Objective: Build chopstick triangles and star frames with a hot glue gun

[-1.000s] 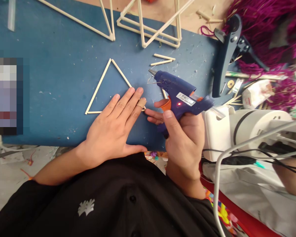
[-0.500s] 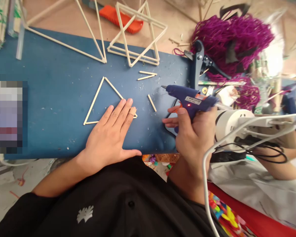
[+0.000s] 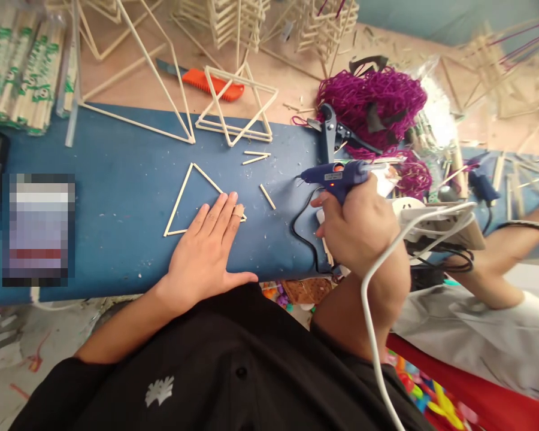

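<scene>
My left hand [image 3: 204,257] lies flat on the blue table cover [image 3: 117,257], fingers stretched out. Its fingertips cover the lower right part of a triangle of thin wooden sticks [image 3: 178,200]. Over at the right, my right hand [image 3: 368,221] grips a blue hot glue gun [image 3: 318,174] by its handle. The gun's nozzle points left, and a red light glows on its side. Between the triangle and the gun lies a loose short stick [image 3: 268,196]. Two more short sticks [image 3: 256,158] form a narrow V farther back.
Behind are a star-shaped stick frame [image 3: 233,111], an orange-handled cutter [image 3: 229,88], blue cutting pliers [image 3: 329,129] and tangled purple string [image 3: 368,96]. A phone with a blurred screen [image 3: 38,233] lies left. A white cable [image 3: 368,311] crosses my right arm; another person's arm [image 3: 498,269] is beyond.
My view has tilted up, showing more of the table's far side. My right hand has turned with the glue gun, its fingers closer around the handle. The left hand stays flat on the triangle.
</scene>
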Demonstrator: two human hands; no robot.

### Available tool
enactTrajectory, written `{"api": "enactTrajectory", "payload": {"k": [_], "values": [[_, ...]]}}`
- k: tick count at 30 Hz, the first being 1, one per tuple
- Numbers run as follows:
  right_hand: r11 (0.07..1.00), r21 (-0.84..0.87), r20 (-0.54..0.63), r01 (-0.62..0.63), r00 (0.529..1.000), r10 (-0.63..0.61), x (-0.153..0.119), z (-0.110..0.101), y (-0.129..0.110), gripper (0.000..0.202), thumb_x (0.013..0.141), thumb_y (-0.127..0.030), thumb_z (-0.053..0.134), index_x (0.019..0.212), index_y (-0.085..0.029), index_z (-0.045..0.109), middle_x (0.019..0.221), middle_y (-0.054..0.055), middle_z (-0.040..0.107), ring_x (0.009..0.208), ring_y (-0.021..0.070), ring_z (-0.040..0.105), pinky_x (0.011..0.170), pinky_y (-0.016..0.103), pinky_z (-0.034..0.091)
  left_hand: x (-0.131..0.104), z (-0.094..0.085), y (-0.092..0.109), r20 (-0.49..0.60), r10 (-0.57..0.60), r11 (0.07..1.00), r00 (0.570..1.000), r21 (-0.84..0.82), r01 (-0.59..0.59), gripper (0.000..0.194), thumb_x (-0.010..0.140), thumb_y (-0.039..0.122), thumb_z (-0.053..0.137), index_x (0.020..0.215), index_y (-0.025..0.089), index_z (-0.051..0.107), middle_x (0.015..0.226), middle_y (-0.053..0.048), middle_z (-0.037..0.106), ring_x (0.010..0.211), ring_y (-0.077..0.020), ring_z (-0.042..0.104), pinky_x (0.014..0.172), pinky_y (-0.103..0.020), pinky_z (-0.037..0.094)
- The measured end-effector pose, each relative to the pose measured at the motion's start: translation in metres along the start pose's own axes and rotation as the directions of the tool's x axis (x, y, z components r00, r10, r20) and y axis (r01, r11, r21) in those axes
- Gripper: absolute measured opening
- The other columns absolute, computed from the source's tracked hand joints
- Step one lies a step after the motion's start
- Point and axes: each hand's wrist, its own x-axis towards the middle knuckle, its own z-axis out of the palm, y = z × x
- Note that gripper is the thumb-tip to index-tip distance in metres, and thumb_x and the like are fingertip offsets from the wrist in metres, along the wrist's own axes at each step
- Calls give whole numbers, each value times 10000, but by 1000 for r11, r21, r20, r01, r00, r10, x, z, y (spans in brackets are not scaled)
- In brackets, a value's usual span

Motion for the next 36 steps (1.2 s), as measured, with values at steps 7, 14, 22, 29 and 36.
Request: {"api": "enactTrajectory", "payload": {"k": [7,14,22,29,36], "values": [[996,41,16,83,996,-84,12,4,-9,384,996,-378,578,1326,-182,585,874,147,749,824,385,740,891,554,573,-1,1,0,-3,-4,1000,1000,10,4,1311,910,905,677,1754,-25,302,1861,-248,162,1755,-425,246,1425,-581,272],[990,-127,90,64,995,-53,2,-15,0,349,967,-406,595,1232,-178,584,794,128,692,771,384,699,821,541,567,-1,4,-1,-24,2,1000,1000,27,-1,1328,905,926,661,1755,-27,296,1865,-240,157,1757,-419,240,1425,-575,272],[980,-145,71,135,989,-126,-2,-10,4,377,980,-414,530,1269,-173,560,829,144,705,777,384,691,772,500,545,-1,3,-1,-22,-5,1000,1000,18,5,1321,907,914,669,1758,-23,292,1862,-254,172,1755,-423,244,1429,-566,258],[981,-50,50,186,982,-183,-3,-7,24,384,971,-474,608,1250,-211,632,846,120,725,788,357,698,761,460,523,0,1,0,-13,-9,1000,1000,-1,9,1308,910,902,672,1753,-28,305,1861,-255,191,1755,-425,245,1428,-569,268],[979,197,29,51,998,-57,-17,-15,13,300,1003,-476,614,1189,-252,688,743,23,764,547,250,647,748,453,549,-1,3,-1,-29,2,1000,1000,18,-1,1319,913,910,665,1755,-34,291,1862,-255,187,1751,-428,257,1427,-572,262]]}}
